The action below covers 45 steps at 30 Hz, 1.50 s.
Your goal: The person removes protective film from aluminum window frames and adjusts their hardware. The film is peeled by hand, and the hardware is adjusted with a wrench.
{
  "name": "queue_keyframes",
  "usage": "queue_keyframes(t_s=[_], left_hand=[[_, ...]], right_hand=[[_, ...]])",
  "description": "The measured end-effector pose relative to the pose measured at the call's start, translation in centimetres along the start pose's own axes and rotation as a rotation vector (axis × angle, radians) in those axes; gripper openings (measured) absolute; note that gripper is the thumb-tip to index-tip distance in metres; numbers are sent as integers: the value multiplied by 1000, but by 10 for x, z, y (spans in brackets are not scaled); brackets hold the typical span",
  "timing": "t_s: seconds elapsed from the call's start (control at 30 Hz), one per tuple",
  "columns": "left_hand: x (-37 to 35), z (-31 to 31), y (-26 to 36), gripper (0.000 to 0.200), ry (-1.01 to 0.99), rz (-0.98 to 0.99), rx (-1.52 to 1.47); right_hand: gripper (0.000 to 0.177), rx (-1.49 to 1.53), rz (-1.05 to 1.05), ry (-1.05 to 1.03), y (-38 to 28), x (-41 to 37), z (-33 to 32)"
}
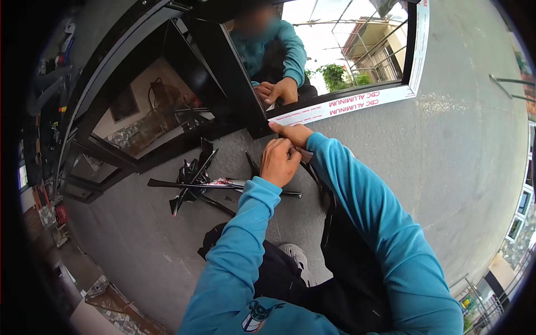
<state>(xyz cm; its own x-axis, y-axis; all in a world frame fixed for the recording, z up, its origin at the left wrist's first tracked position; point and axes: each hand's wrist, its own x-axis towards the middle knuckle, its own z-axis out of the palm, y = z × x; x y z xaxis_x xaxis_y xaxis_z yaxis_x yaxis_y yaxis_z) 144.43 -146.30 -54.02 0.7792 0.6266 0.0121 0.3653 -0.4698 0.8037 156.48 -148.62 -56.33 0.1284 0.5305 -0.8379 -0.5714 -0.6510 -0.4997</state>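
My left hand is closed just below the lower corner of a dark frame; what its fingers hold, if anything, is hidden. Against that corner, my right hand has its thumb at the end of a white film strip with red lettering. This strip runs along the bottom edge of a mirror-like pane and up its right side. The pane reflects a person in a blue sleeve. Whether my right fingers grip anything is hard to see.
Crumpled black film strips lie on the grey floor left of my hands. Dark glazed frames stand at the upper left. My shoe is below my hands. Railings and a stone-clad wall show at the right edge.
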Motion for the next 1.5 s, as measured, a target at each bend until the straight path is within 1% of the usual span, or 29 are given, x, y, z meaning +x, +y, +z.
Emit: queue_keyframes(t_s=[0.03, 0.07, 0.13, 0.17, 0.2, 0.23, 0.27, 0.33, 0.4, 0.47, 0.53, 0.6, 0.67, 0.7, 0.8, 0.87, 0.9, 1.0, 1.03, 1.07, 1.13, 1.17, 1.23, 1.3, 1.33, 1.37, 1.4, 1.47, 1.5], left_hand=[[1, -1, 2, 14, -13, 119, 139], [-4, -4, 1, 14, -18, 96, 134], [0, -11, -2, 16, -98, -90, 8], [1, -14, -6, 22, -44, -358, -149], [6, -18, -16, 35, 74, -561, -212], [6, -3, -39, 50, 284, -496, -106], [16, -7, -18, 69, 224, -675, -261], [26, 1, 1, 80, 125, -807, -128], [31, 14, -2, 80, 160, -839, -212], [35, 16, 5, 82, 147, -855, -207], [41, 21, 11, 84, 142, -863, -201], [45, 34, 11, 90, 202, -884, -146], [47, 56, -5, 101, 301, -824, -140], [50, 64, -4, 107, 342, -846, -73], [59, 74, 10, 123, 395, -876, -25], [57, 78, 7, 124, 401, -918, 175], [56, 70, 12, 117, 376, -926, 52], [44, 82, 2, 110, 386, -804, 152], [40, 87, 24, 99, 327, -752, 194], [31, 96, 47, 90, 350, -558, 84], [16, 105, 112, 84, 81, -49, -226], [14, 101, 156, 89, -46, 157, -365], [14, 75, 238, 104, -389, 464, -657], [9, 58, 287, 105, -716, 611, -876], [6, 54, 301, 103, -888, 646, -987], [-2, 50, 308, 87, -1267, 239, -1511], [-5, 41, 307, 70, -1219, 47, -1421], [4, 17, 288, 51, -1018, -96, -1490], [11, 11, 274, 40, -819, -200, -1494]], right_hand=[[46, 12, -16, 7, 9, 9, -1], [46, 8, 8, 2, 21, 18, -3], [38, -196, -119, -6, 18, 28, -5], [32, -244, -67, 3, 22, 28, -12], [29, -167, -28, -26, 14, 13, -12], [30, -164, -48, -36, 12, 9, -17], [31, -154, -57, -47, 14, 6, -24], [27, -98, -118, -29, 7, -18, -33], [24, -36, -11, 47, -3, -58, -51], [23, 247, -58, 82, 9, -96, -88], [31, 435, -51, 362, -1, -166, -123], [53, 603, -242, 520, 17, -239, -182], [53, 706, -413, 541, 28, -320, -209], [53, 663, -550, 395, 45, -360, -226], [49, 713, -681, 1141, 27, -448, -188], [25, 160, -844, 673, 58, -549, -210], [25, 152, -857, 680, 40, -570, -192], [41, -248, -1049, 2009, -8, -631, -111], [41, -242, -1073, 2037, -5, -638, -109], [38, -619, -953, 1920, 0, -640, -109], [33, -1291, -654, 1593, 8, -630, -117], [34, -1122, -691, 1437, 11, -609, -111], [38, -92, -994, 845, -3, -528, -101], [45, 180, -1082, 503, -28, -468, -96], [49, 216, -1114, 454, -44, -446, -97], [51, 208, -1117, 467, -67, -433, -104], [50, 136, -1142, 544, -82, -418, -112], [47, -67, -1201, 772, -98, -383, -126], [45, -512, -1259, 832, -98, -367, -126]])
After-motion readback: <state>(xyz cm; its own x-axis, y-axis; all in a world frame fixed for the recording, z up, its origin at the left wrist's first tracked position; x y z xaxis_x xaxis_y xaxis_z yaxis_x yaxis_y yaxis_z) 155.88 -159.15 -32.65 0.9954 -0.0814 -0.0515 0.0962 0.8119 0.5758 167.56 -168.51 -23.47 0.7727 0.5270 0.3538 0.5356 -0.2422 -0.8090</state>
